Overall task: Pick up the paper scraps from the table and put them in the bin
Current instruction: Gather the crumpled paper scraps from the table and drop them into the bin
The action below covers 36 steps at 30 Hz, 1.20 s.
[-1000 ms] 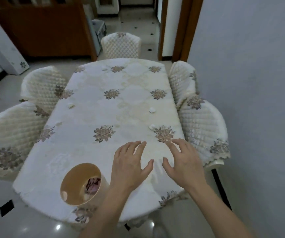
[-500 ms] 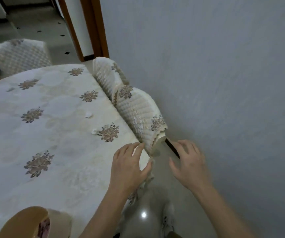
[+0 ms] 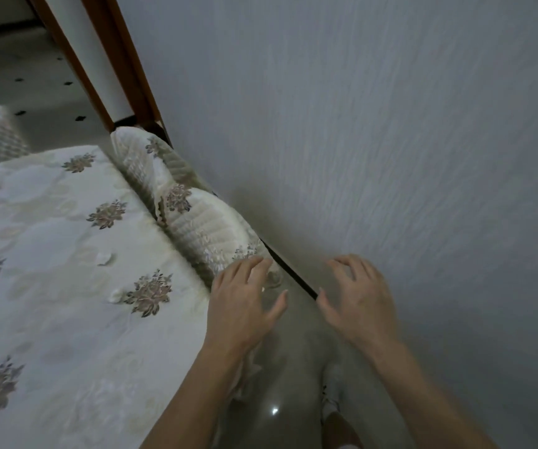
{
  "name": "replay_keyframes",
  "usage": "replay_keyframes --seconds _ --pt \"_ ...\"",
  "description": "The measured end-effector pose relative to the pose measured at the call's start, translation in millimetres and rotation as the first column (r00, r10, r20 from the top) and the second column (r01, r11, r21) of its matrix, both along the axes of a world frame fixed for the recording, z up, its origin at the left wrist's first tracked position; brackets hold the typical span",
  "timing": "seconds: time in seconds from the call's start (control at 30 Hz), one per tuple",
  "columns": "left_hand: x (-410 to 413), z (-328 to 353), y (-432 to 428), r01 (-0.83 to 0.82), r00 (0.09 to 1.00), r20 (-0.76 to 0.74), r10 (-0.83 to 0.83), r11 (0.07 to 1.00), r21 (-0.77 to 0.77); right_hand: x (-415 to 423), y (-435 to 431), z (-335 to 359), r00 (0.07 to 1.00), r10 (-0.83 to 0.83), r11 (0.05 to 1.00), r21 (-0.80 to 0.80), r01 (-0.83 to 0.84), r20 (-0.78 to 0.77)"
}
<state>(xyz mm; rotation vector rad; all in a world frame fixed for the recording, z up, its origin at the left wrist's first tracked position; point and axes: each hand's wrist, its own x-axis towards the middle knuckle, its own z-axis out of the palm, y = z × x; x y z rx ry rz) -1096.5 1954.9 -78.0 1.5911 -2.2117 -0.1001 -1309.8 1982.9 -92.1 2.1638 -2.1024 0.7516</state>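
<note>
Item: worktop [image 3: 67,319] under a cream tablecloth with floral motifs, filling the view from 7 to 10 o'clock.

Paper scraps, two visible, both lying on the cloth:
- scrap one [image 3: 104,258], small and white, at about 9 o'clock, well clear of either hand;
- scrap two [image 3: 115,294], just beside a flower motif, nearer the worktop's right edge.

Bin: not in view.

Left hand [image 3: 240,303]: empty, fingers spread, palm down, over the worktop's right edge near centre frame.
Right hand [image 3: 356,303]: empty, fingers loosely curled apart, off the worktop, over the floor [image 3: 280,384] at about 4 o'clock from centre.

Progress, judged: nothing is in hand; at least these two scraps are left to collect and drop in the bin. Whether others remain outside the view cannot be told.

Surroundings: two quilted chair covers [image 3: 202,222] pressed along the worktop's right edge at 11 o'clock; grey wall [image 3: 390,157] filling 12 to 4 o'clock; door frame [image 3: 109,66] at 11 o'clock.

Obstructions, judged: the gap between wall and chairs is narrow; the chairs block a side approach to the scraps.
</note>
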Motion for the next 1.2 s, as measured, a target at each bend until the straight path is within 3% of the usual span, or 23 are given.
replay_keyframes --seconds 0.3,0.53,0.9,1.2 --pt "-86 6 -122 -0.169 0.986 0.01 0.169 0.985 0.022 -78 -163 3 0.986 0.165 0.986 0.007 -0.166 0.035" --pt "-101 15 -182 -0.326 0.945 -0.003 0.326 0.945 0.009 -85 -256 11 0.939 0.341 0.94 -0.01 -0.341 0.042" --pt "-66 9 -259 -0.481 0.877 -0.02 0.481 0.877 -0.004 -27 -363 7 0.849 0.529 0.849 0.009 -0.529 0.022" --pt "26 1 -338 -0.689 0.723 -0.11 0.682 0.724 -0.036 85 -487 19 0.726 0.688 0.722 0.102 -0.684 -0.009"
